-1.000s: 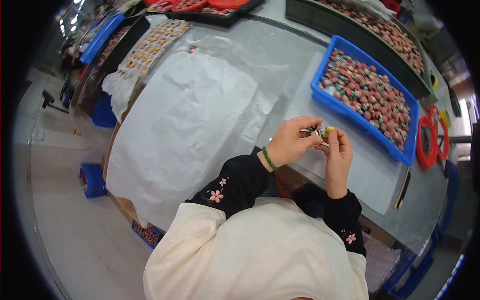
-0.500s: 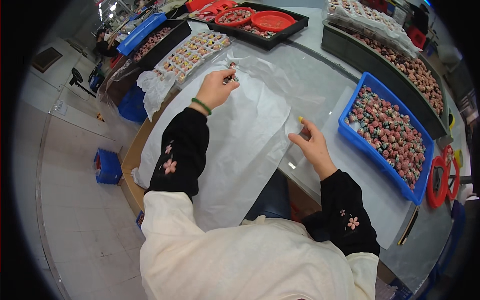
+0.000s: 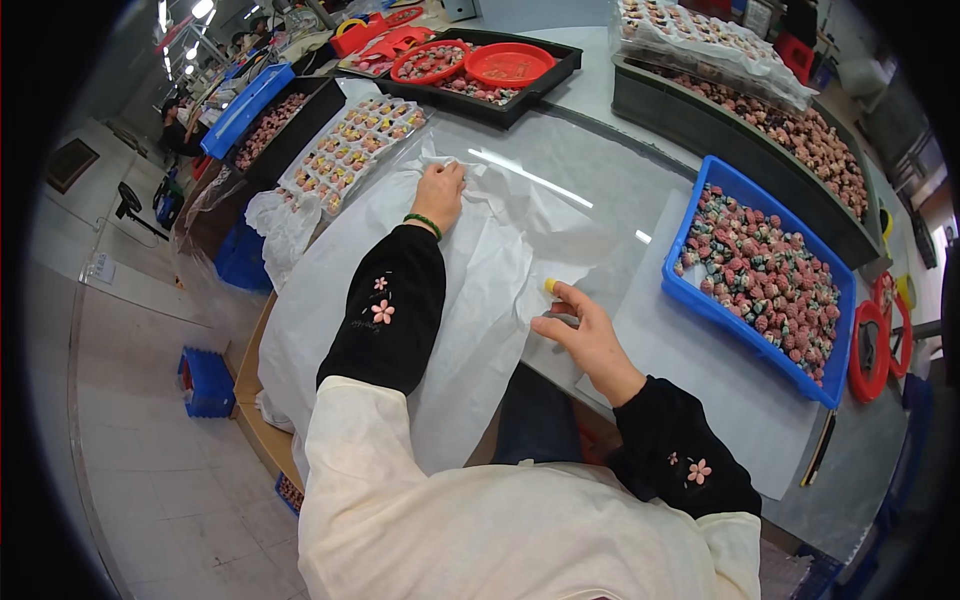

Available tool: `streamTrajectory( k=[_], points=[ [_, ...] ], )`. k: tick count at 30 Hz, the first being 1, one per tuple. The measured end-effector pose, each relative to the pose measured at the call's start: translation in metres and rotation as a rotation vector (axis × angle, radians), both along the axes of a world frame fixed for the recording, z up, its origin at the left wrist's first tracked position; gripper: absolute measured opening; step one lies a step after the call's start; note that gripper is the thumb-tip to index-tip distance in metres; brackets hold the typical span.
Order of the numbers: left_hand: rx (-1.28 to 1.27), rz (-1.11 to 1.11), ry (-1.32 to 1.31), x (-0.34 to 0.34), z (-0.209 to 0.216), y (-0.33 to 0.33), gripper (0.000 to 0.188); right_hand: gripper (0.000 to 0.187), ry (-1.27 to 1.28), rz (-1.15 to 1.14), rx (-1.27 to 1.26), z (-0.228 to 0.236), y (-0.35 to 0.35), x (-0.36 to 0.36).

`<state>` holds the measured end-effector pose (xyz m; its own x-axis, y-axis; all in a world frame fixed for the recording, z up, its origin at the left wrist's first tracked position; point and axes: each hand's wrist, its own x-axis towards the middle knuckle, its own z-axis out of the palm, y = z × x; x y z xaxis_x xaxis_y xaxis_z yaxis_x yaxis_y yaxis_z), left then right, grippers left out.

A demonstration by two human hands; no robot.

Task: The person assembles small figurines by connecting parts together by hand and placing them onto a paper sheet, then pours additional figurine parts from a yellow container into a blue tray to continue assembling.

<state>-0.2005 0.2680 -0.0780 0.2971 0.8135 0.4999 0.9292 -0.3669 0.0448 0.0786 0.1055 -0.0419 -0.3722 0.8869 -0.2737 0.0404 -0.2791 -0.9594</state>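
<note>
My left hand [image 3: 438, 197], wearing a green bead bracelet, is curled closed at the far end of a crumpled white sheet [image 3: 465, 330]. Its fingertips point away, so whatever they grip stays hidden. Near the sheet's right edge hovers my right hand [image 3: 592, 345], thumb and index finger apart, a yellow cover on one fingertip. Nothing shows between those fingers. To the far left, a white compartment tray [image 3: 350, 150] holds several small pink-and-yellow pieces. On the right stands a blue bin [image 3: 750, 335] full of small pink and teal ridged pieces.
Behind the blue bin, a long dark bin [image 3: 720, 120] holds more small pieces, with wrapped trays [image 3: 705, 45] on top. A black tray [image 3: 560, 75] with red dishes [image 3: 510, 64] sits at the back. A cardboard box edge [image 3: 250, 375] shows below the sheet.
My left hand has turned and moved slightly right; the small pieces in its fingers no longer show. My right hand has shifted left and down, and the sheet is more bunched.
</note>
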Motion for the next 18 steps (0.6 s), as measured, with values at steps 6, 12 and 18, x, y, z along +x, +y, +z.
streamTrajectory(
  k=[6,12,18],
  points=[
    [-0.265,0.245,0.173,0.012,-0.009,-0.005,0.057,0.066,-0.046,-0.073,0.074,-0.013,0.009,0.0],
    [-0.436,0.352,0.083,0.027,0.007,-0.017,0.065,0.047,-0.273,-0.17,0.522,-0.026,0.002,0.026],
    [-0.421,0.367,0.068,0.023,-0.01,-0.012,0.066,0.028,-0.499,-0.461,1.095,0.022,0.006,0.131]
  ],
)
